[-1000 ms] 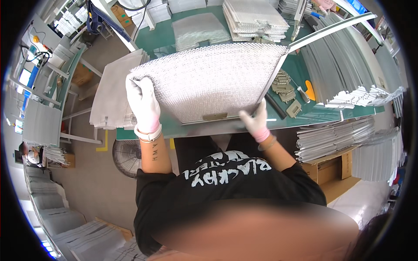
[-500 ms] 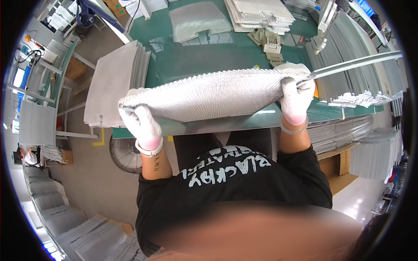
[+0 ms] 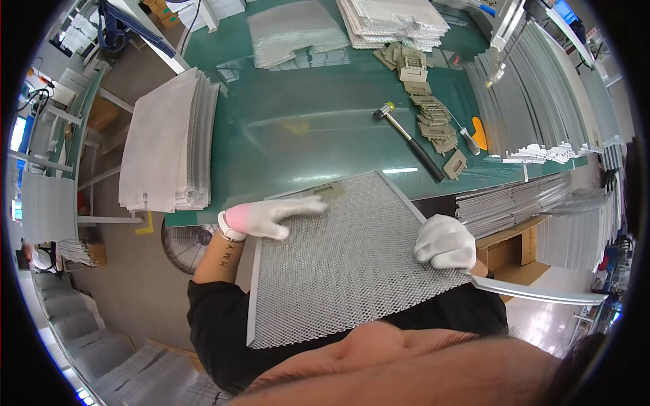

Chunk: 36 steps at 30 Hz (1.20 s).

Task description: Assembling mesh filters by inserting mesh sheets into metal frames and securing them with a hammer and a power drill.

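Green worktable, gloved hands on mesh filter panel

Green bench; mallet; mesh stacks

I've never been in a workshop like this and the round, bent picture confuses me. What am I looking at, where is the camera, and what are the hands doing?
The camera sits on a person's head and looks down, so the wide lens bends straight edges. There is no machine, only two white-gloved hands. The left hand lies flat on a large rectangular metal mesh panel with a grey frame. The right hand grips the panel's right edge, at a long thin metal strip. The panel's far end reaches the green worktable. On the table lie a black-handled mallet, small grey-brown clips, a stack of mesh sheets at the left and more mesh panels at the far edge.
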Each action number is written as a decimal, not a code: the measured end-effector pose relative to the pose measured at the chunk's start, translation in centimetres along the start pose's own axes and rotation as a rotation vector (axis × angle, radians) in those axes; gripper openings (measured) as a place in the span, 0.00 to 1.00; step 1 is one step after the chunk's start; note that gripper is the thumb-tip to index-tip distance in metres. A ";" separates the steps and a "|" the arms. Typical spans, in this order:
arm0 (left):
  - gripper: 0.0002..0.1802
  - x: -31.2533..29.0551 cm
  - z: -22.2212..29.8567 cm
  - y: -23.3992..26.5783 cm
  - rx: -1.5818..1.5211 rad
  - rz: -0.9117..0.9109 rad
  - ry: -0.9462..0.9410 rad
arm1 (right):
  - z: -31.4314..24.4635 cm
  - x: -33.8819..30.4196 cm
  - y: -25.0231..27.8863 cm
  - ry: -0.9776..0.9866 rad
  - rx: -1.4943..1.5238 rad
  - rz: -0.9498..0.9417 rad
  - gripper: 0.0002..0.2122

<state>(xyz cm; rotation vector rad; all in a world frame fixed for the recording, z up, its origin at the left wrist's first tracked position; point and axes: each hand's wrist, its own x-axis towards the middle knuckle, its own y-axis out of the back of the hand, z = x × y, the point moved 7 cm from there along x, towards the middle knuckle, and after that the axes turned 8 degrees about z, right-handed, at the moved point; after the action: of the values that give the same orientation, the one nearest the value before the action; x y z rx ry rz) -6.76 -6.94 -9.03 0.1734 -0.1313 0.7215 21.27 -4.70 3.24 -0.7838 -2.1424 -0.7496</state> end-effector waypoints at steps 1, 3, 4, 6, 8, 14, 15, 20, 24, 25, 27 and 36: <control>0.44 0.7 -1.0 -0.2 0.225 -0.009 0.131 | 0.0 -0.8 -0.1 -0.099 -0.027 -0.014 0.06; 0.44 1.4 -3.3 -0.2 0.559 -0.041 0.314 | 0.0 -1.0 0.0 -0.085 -0.010 -0.026 0.07; 0.44 1.6 -3.8 -0.3 0.559 -0.045 0.313 | 0.0 -1.0 -0.1 -0.066 0.003 -0.036 0.07; 0.43 2.1 -4.4 -0.2 0.583 -0.049 0.347 | 0.0 -1.3 -0.1 -0.051 0.007 -0.021 0.07; 0.42 2.3 -4.2 -0.2 0.591 -0.045 0.337 | 0.1 -1.5 -0.2 -0.035 0.010 -0.006 0.07; 0.47 1.9 -0.4 0.8 0.295 -0.126 0.261 | 0.1 0.0 0.7 0.076 0.036 0.189 0.08; 0.49 0.7 2.5 0.3 0.097 -0.181 0.142 | 1.1 1.1 0.7 0.080 0.093 0.255 0.09; 0.46 -1.8 13.2 1.8 0.006 0.125 -0.644 | 5.3 5.0 4.1 -0.089 -0.105 0.304 0.07; 0.10 -4.2 15.3 4.1 0.514 1.339 -0.715 | 8.8 9.8 4.2 -0.248 -0.050 0.490 0.05; 0.10 -5.1 15.1 4.5 0.478 1.383 -0.785 | 8.2 10.8 3.5 -0.175 -0.061 0.363 0.03; 0.11 -5.0 14.8 5.2 0.438 1.381 -0.793 | 7.2 11.2 2.2 -0.047 0.022 0.288 0.07; 0.24 -1.0 13.5 2.9 0.295 0.252 -0.825 | 6.1 5.9 3.2 -0.029 0.074 0.346 0.19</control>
<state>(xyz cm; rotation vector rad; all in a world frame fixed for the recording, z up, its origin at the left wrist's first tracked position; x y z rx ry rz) -10.26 -8.20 4.33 0.7437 -0.8473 0.8831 17.66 3.40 5.16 -1.0936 -1.9737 -0.4777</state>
